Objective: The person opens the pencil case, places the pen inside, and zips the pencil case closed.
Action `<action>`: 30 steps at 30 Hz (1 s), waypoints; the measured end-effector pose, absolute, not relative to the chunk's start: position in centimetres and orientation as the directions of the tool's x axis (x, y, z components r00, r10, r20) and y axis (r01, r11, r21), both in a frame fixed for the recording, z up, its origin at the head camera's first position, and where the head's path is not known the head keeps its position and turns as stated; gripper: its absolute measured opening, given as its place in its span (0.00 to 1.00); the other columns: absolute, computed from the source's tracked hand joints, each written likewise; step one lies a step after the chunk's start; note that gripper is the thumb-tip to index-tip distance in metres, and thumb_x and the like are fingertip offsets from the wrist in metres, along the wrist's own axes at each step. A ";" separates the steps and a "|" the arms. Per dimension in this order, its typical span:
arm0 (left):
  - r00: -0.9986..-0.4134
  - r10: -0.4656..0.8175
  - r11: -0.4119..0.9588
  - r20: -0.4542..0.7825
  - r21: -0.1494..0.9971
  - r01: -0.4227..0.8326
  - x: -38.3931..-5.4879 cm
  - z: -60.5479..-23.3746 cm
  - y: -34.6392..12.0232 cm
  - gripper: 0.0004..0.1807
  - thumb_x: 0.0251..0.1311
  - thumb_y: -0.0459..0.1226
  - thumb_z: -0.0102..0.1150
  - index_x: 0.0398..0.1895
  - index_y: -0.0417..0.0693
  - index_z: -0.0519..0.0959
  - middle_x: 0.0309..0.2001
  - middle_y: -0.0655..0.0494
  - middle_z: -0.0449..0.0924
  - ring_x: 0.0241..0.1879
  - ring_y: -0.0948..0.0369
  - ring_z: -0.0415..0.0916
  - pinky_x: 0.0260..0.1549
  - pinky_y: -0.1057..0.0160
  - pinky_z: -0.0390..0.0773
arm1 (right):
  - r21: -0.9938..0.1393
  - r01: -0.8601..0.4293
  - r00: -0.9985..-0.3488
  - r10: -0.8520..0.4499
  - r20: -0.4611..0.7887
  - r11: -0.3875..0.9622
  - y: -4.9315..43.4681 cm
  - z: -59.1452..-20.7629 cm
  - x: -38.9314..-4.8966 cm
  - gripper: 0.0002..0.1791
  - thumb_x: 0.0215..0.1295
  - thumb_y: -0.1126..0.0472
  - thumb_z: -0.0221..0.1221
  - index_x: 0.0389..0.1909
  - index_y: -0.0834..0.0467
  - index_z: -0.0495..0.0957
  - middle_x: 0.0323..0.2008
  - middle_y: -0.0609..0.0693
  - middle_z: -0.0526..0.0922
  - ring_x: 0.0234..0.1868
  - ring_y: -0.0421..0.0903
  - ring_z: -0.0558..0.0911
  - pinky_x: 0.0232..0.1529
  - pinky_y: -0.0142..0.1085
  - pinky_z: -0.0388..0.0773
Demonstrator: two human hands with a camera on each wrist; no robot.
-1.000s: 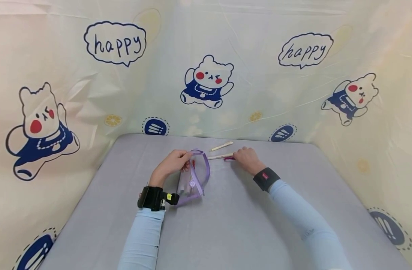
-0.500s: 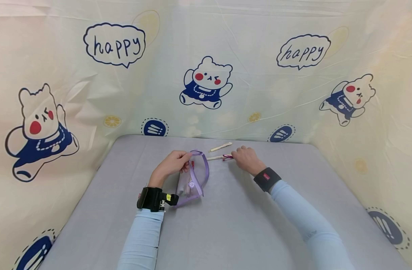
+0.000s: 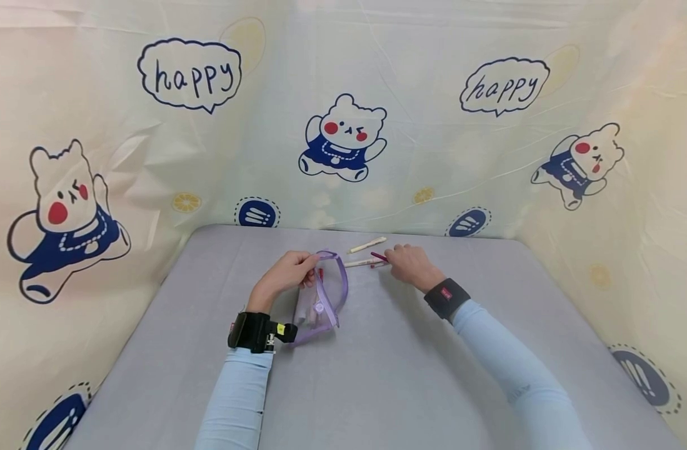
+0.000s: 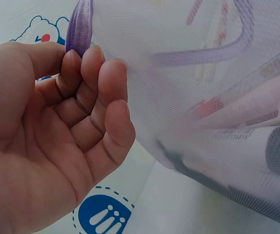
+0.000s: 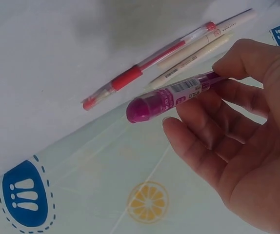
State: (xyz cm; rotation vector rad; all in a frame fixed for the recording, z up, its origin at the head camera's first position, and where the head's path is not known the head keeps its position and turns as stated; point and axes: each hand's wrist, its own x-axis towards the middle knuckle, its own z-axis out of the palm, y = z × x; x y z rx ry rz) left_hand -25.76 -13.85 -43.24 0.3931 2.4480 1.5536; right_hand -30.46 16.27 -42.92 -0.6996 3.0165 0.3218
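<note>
My left hand (image 3: 284, 275) pinches the purple zipper edge of a see-through mesh pencil case (image 4: 179, 97), whose mouth gapes towards the right. Through the mesh in the left wrist view, several pens and markers show, blurred. Between thumb and fingers, my right hand (image 3: 412, 265) holds a magenta pen (image 5: 169, 100) with a barcode label, its rounded end pointing away from the palm. Beyond it in the right wrist view lie a clear pen with a red grip (image 5: 128, 78) and two cream pens, one of them a cream pen (image 5: 191, 61) with a barcode.
A grey-covered table (image 3: 433, 375) bears everything. The farther cream pen (image 3: 367, 244) lies near its back edge. Behind and beside the table hangs a printed curtain (image 3: 422, 125) with cartoon bears.
The magenta pen, low by the right fingers a second ago, is now lifted and turned, sticking out to the left of them. The left hand and pencil case stay nearly still.
</note>
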 end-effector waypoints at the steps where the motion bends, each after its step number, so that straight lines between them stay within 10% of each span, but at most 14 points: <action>1: -0.941 0.336 0.406 -0.038 0.907 0.108 -25.8 -43.2 -13.9 0.22 0.75 0.45 0.45 0.25 0.41 0.75 0.22 0.55 0.75 0.24 0.60 0.74 0.29 0.54 0.77 | 0.186 -0.435 -0.900 -0.429 -0.075 0.881 16.3 -42.9 -30.5 0.10 0.64 0.63 0.60 0.46 0.58 0.78 0.35 0.54 0.80 0.33 0.49 0.76 0.30 0.38 0.75; 30: -0.940 0.338 0.394 -0.050 0.914 0.093 -25.9 -43.4 -13.8 0.22 0.75 0.45 0.45 0.25 0.41 0.74 0.23 0.54 0.75 0.24 0.59 0.75 0.31 0.53 0.78 | -0.313 -0.348 -0.880 -0.423 -0.217 0.884 15.7 -42.6 -30.8 0.09 0.67 0.56 0.59 0.42 0.56 0.78 0.31 0.50 0.80 0.31 0.45 0.77 0.36 0.41 0.71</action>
